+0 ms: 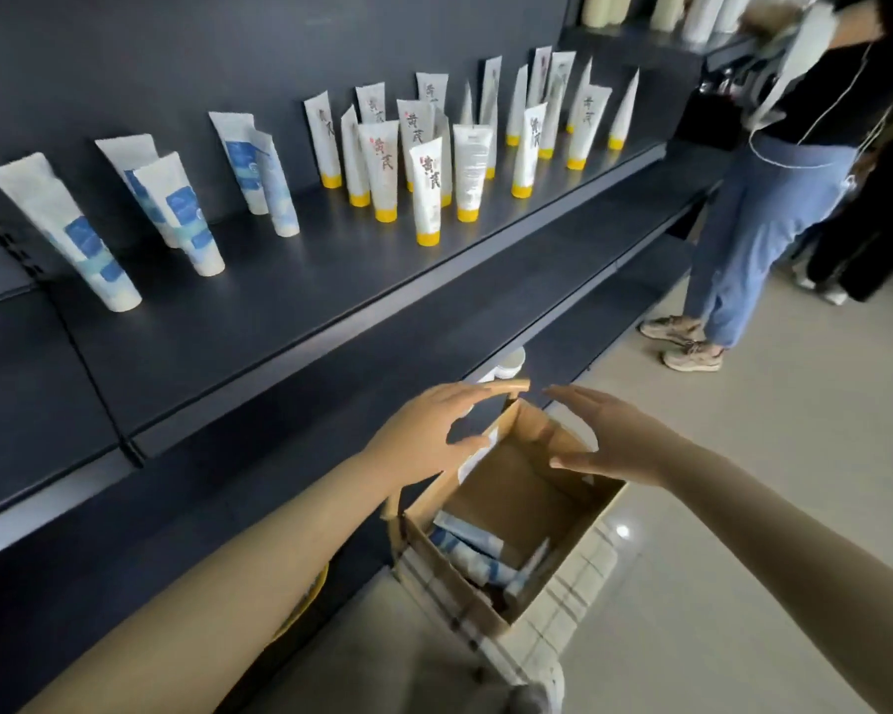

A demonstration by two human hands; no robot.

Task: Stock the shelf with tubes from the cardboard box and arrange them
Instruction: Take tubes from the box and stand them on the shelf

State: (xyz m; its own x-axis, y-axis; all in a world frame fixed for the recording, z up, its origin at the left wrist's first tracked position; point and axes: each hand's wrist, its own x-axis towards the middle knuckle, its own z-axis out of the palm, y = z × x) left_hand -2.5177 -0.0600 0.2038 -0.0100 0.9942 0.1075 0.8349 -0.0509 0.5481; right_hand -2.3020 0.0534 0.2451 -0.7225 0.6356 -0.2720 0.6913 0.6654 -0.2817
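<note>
Blue-label tubes point(176, 208) are stood cap-down at the L end of shelf point(279, 311), some leaning. Yellow-cap tubes point(429, 188) are crowded mid-shelf. Below, L hand point(434, 430) is held spread over cardboard box point(485, 605), nothing gripped. Boxed tubes point(475, 553) are left at its near end. R hand point(604, 435) is likewise flat & empty. Risk: packed or leaning tubes could be toppled domino-style if a new one is pushed in w/o room.
</note>
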